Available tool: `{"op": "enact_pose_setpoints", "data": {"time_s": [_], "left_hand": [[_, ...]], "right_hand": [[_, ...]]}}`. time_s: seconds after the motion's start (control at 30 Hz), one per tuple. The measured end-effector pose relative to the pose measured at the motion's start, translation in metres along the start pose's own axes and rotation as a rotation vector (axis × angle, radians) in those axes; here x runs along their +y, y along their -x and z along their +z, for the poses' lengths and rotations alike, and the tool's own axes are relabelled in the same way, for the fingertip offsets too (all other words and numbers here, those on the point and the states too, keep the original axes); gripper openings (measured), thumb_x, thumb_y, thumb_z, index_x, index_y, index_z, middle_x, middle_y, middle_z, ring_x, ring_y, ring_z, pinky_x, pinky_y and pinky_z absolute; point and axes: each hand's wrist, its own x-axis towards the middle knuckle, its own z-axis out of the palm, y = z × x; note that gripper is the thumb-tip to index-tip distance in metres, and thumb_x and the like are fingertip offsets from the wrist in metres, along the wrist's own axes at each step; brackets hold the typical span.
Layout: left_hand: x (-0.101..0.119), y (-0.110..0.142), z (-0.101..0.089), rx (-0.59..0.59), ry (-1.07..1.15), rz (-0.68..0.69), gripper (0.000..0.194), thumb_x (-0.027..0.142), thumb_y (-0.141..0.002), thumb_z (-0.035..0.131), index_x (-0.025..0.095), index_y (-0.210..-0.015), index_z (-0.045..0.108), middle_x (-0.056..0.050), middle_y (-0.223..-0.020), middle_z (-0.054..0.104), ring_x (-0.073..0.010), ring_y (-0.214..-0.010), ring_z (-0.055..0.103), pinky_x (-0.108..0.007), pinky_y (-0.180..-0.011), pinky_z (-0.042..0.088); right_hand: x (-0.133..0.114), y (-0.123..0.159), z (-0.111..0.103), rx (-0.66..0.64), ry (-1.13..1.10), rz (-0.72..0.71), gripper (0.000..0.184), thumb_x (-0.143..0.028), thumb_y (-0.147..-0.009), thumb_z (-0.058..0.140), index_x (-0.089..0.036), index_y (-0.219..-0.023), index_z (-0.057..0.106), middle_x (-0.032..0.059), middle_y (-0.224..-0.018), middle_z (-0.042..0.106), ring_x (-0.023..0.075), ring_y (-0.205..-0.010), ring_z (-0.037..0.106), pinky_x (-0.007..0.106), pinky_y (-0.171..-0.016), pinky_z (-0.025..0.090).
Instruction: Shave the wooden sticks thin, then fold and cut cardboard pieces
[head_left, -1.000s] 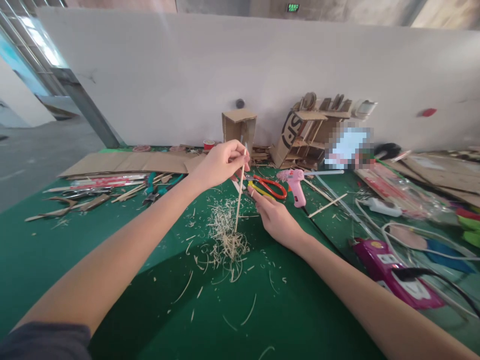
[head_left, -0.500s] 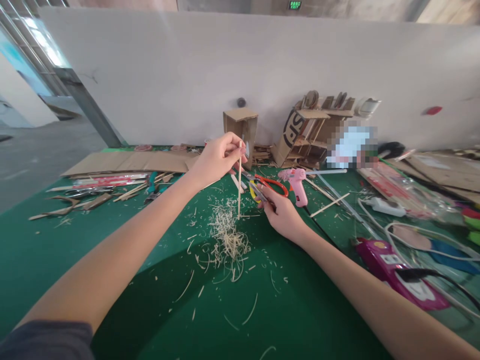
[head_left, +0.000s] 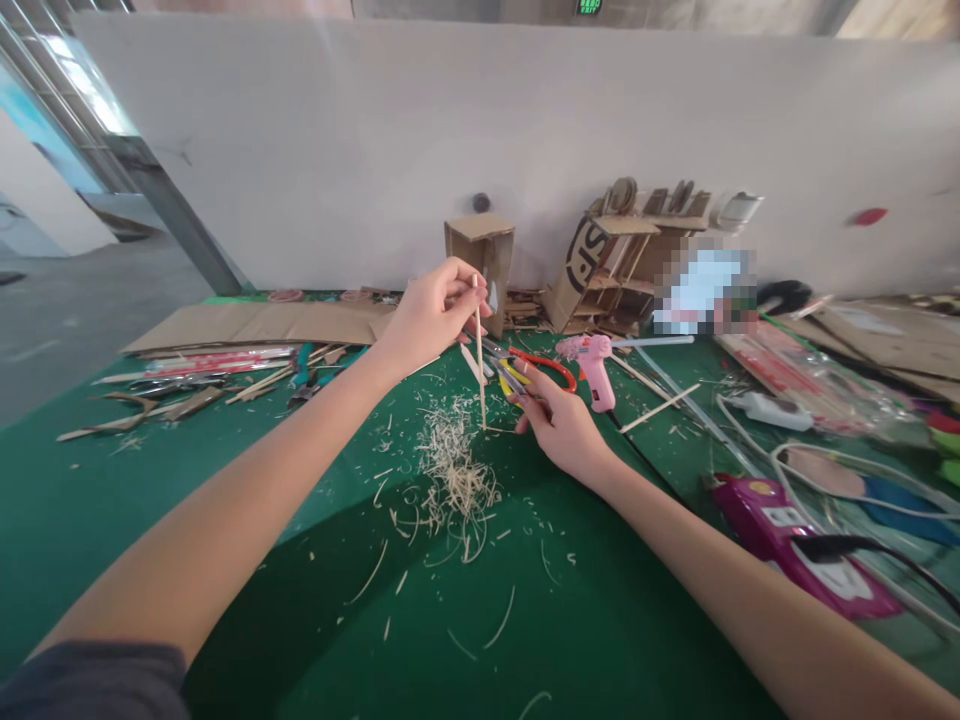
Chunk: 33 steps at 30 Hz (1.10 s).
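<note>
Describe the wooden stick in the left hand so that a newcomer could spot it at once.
On the green table, find the pile of pale shavings. Beyond it, the left hand pinches the wooden stick. It stands nearly upright, unlike the loose stick lying beside the pink hot-glue gun.

Left arm (head_left: 285, 450): bare forearm, slanting from near left to far centre. Left hand (head_left: 442, 308): raised, farther of pair, pinched closed. Right arm (head_left: 705, 560): bare, extended from near right. Right hand (head_left: 561, 425): lower, nearer, curled in grip, directed far left.
</note>
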Motion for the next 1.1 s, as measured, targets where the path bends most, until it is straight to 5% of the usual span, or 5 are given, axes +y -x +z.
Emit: {"op": "enact_pose_setpoints", "data": {"time_s": [0.53, 1.1], "left_hand": [[-0.012, -0.003, -0.005, 0.065, -0.015, -0.084, 0.012, 0.027, -0.094, 0.043, 0.020, -0.100, 0.050, -0.006, -0.090, 0.068, -0.0093, -0.064, 0.066, -0.016, -0.051, 0.050], [-0.009, -0.003, 0.001, -0.017, 0.091, -0.137, 0.017, 0.025, -0.095, 0.040, 0.018, -0.109, 0.049, -0.008, -0.099, 0.067, -0.0106, -0.069, 0.068, -0.020, -0.058, 0.055]], "right_hand": [[-0.005, 0.007, -0.001, -0.046, 0.098, -0.098, 0.041, -0.021, -0.090, 0.039, -0.018, -0.128, 0.054, 0.0079, -0.096, 0.066, 0.0143, -0.070, 0.060, 0.034, -0.074, 0.053], [-0.007, 0.013, -0.005, -0.104, -0.091, 0.050, 0.044, -0.019, -0.086, 0.042, -0.018, -0.127, 0.057, 0.0039, -0.085, 0.063, 0.0088, -0.053, 0.054, 0.025, -0.053, 0.048]]}}
